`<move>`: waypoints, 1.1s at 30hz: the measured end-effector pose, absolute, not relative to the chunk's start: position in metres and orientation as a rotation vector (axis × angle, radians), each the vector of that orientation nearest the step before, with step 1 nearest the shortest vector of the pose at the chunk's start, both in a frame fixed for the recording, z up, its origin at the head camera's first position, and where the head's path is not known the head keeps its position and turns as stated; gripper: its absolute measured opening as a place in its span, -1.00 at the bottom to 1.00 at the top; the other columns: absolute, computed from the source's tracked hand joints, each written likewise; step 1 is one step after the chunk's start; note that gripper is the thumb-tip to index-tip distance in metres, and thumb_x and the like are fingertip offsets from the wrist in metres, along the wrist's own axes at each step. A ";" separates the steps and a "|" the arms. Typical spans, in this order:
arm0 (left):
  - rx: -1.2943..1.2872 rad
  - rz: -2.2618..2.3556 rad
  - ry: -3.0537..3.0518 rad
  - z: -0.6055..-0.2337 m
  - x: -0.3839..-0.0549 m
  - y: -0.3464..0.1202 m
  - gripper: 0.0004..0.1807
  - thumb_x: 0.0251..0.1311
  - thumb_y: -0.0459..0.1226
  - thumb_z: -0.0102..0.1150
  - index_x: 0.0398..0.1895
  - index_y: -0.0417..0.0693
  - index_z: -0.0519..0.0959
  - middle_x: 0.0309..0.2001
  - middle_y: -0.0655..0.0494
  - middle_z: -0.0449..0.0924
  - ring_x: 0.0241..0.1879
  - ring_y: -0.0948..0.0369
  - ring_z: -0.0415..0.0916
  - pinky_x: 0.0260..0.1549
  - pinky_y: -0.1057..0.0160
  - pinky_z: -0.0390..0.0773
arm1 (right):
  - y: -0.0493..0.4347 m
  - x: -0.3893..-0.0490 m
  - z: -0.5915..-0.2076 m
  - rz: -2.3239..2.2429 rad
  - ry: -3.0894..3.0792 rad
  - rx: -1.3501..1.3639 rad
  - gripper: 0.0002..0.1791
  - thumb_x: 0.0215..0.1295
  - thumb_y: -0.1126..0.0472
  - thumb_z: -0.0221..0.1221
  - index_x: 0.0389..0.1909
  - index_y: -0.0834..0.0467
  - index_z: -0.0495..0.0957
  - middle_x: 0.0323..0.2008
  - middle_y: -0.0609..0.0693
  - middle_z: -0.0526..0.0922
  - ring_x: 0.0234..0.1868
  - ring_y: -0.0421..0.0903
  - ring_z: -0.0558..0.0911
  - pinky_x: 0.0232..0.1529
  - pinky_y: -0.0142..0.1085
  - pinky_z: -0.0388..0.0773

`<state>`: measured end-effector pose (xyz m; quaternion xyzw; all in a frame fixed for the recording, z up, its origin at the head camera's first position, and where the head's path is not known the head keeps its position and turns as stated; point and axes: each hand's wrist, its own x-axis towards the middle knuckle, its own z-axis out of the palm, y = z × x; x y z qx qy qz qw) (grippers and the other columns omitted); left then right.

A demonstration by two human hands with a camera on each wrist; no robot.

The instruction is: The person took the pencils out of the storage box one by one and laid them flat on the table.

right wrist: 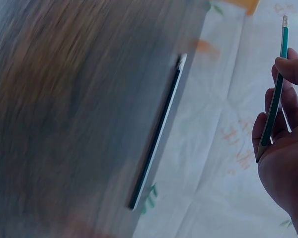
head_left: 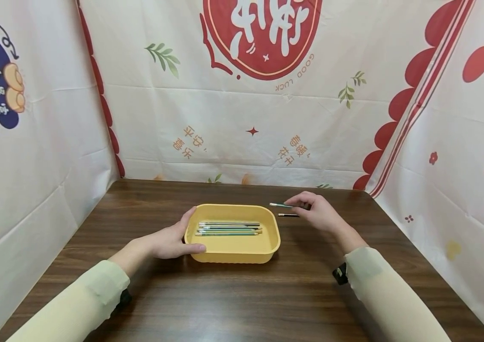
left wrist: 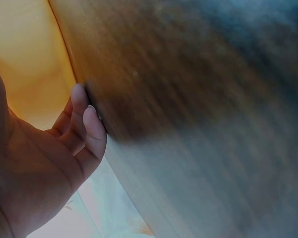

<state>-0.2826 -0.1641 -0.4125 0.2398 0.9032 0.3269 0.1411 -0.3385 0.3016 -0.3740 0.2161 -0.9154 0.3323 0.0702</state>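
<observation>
A yellow plastic bin (head_left: 233, 258) stands on the table, with several pencils (head_left: 230, 229) lying side by side inside it. My left hand (head_left: 170, 242) grips the bin's left end, thumb over the front rim and fingers along the outside. To the right of the bin, my right hand (head_left: 322, 214) pinches a green pencil (right wrist: 282, 54) with a white eraser end, between thumb and fingers; the pencil slants across the palm in the right wrist view. Below that hand, a black pencil (right wrist: 158, 130) lies on the table, partly hidden by the fingers in the head view.
The dark wood-grain table (head_left: 207, 304) runs back to a white printed cloth (head_left: 233, 109) with red and green motifs. Similar cloth hangs along the left and right sides. Dark bands (head_left: 341, 274) sit at both wrists.
</observation>
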 end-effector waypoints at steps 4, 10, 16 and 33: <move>0.720 0.944 2.613 -0.413 -0.282 -0.164 0.43 0.37 0.32 0.35 0.81 -0.04 -0.48 0.74 -0.38 -0.02 0.66 -0.19 0.21 0.59 -0.29 0.25 | 0.315 -0.344 -0.381 1.033 -2.764 0.588 -0.77 0.53 0.34 0.31 0.08 0.09 0.82 -0.10 0.08 0.73 -0.21 -0.10 0.55 -0.22 -0.35 0.55; 0.748 0.953 2.615 -0.415 -0.283 -0.165 0.42 0.38 0.31 0.35 0.81 -0.08 -0.48 0.75 -0.39 -0.06 0.69 -0.18 0.14 0.61 -0.28 0.22 | 0.328 -0.350 -0.390 1.057 -2.814 0.533 -0.77 0.53 0.36 0.29 0.09 0.16 0.81 -0.08 0.13 0.73 -0.16 -0.08 0.58 -0.18 -0.35 0.57; 0.733 0.957 2.610 -0.416 -0.283 -0.164 0.43 0.37 0.32 0.35 0.81 -0.05 -0.48 0.75 -0.38 -0.03 0.66 -0.17 0.21 0.58 -0.29 0.25 | 0.336 -0.357 -0.402 1.016 -2.891 0.530 -0.77 0.54 0.37 0.27 0.08 0.18 0.80 -0.10 0.11 0.75 -0.15 -0.06 0.59 -0.13 -0.30 0.59; 0.712 0.942 2.610 -0.414 -0.282 -0.163 0.42 0.37 0.34 0.34 0.81 -0.02 -0.48 0.75 -0.36 -0.05 0.68 -0.18 0.18 0.59 -0.29 0.25 | 0.333 -0.371 -0.411 0.901 -3.071 0.500 -0.78 0.52 0.36 0.28 0.04 0.14 0.82 -0.02 0.11 0.81 -0.04 -0.04 0.61 0.08 -0.16 0.56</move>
